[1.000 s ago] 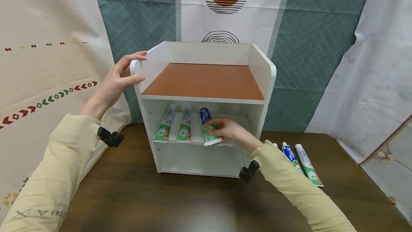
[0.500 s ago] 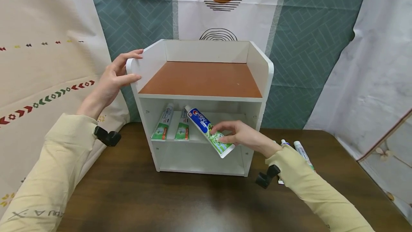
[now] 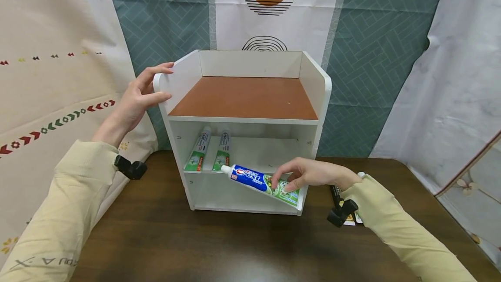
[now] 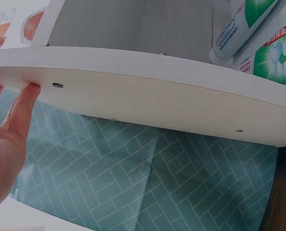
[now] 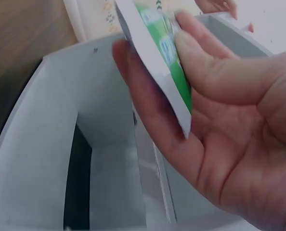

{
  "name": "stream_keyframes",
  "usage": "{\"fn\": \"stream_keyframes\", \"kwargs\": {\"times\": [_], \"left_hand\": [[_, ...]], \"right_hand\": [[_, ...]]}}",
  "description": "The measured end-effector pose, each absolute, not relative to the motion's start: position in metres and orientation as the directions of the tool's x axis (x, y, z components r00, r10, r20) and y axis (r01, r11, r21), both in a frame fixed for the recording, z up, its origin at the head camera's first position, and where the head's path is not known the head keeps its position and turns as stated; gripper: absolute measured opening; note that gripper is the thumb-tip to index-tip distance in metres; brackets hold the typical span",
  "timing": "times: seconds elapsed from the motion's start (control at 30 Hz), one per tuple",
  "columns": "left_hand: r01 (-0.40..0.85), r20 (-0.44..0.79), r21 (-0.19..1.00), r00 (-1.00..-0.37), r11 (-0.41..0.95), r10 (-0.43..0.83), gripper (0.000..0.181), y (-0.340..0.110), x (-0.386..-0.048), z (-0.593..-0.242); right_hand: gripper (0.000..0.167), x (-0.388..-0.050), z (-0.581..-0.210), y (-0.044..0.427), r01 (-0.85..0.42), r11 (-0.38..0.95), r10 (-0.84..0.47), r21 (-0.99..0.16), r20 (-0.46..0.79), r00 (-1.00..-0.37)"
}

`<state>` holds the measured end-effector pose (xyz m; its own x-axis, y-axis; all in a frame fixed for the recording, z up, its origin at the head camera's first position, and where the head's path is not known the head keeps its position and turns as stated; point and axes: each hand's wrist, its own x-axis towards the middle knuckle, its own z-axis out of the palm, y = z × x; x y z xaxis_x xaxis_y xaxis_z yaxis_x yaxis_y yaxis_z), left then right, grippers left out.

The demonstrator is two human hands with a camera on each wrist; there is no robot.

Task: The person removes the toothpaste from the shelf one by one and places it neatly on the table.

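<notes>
A blue and green toothpaste tube point(image 3: 250, 178) is pinched near its flat end by the right hand point(image 3: 317, 175), in front of the white shelf unit point(image 3: 250, 121); its white cap points left. The right wrist view shows the tube's flat end point(image 5: 155, 57) between thumb and fingers. At the unit's upper left side panel, the left hand point(image 3: 135, 101) grips the edge, thumb inside and fingers over the top; in the left wrist view the left hand point(image 4: 8, 139) touches that panel. Two green and white tubes point(image 3: 198, 149) point(image 3: 223, 150) lie on the middle shelf.
On the dark wooden table point(image 3: 219, 247), more tubes lie at the right, partly hidden behind the right wrist and sleeve. Patterned cloths point(image 3: 164, 16) hang behind and at both sides. The unit's brown top point(image 3: 246, 97) has raised white sides.
The right hand has lifted the blue and green tube off the middle shelf, drawn it forward and to the right, and turned it nearly level. The left hand still holds the side panel.
</notes>
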<state>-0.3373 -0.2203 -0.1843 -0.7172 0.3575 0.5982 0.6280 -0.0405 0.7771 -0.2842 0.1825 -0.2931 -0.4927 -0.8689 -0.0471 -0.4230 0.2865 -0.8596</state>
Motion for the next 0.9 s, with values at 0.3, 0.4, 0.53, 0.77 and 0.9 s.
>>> {"fn": "stream_keyframes", "kwargs": {"times": [0.3, 0.4, 0.53, 0.77, 0.9], "left_hand": [[0.63, 0.599, 0.775, -0.714, -0.04, 0.361, 0.044, -0.221, -0.337, -0.184], [0.632, 0.6, 0.774, -0.714, -0.035, 0.362, 0.044, -0.221, -0.337, -0.184], [0.636, 0.604, 0.771, -0.711, -0.037, 0.359, 0.043, -0.221, -0.337, -0.184], [0.635, 0.597, 0.772, -0.719, -0.013, 0.355, 0.043, -0.22, -0.337, -0.184], [0.636, 0.602, 0.771, -0.714, -0.029, 0.358, 0.042, -0.22, -0.337, -0.184]], "right_hand": [[0.022, -0.279, -0.292, 0.214, -0.476, 0.266, -0.922, -0.838, -0.076, -0.381], [0.023, -0.28, -0.293, 0.227, -0.465, 0.258, -0.925, -0.847, -0.079, -0.371], [0.024, -0.282, -0.296, 0.245, -0.448, 0.246, -0.93, -0.86, -0.079, -0.36], [0.025, -0.285, -0.301, 0.277, -0.46, 0.213, -0.944, -0.862, -0.06, -0.326], [0.025, -0.282, -0.299, 0.297, -0.457, 0.24, -0.934, -0.856, -0.077, -0.348]]}}
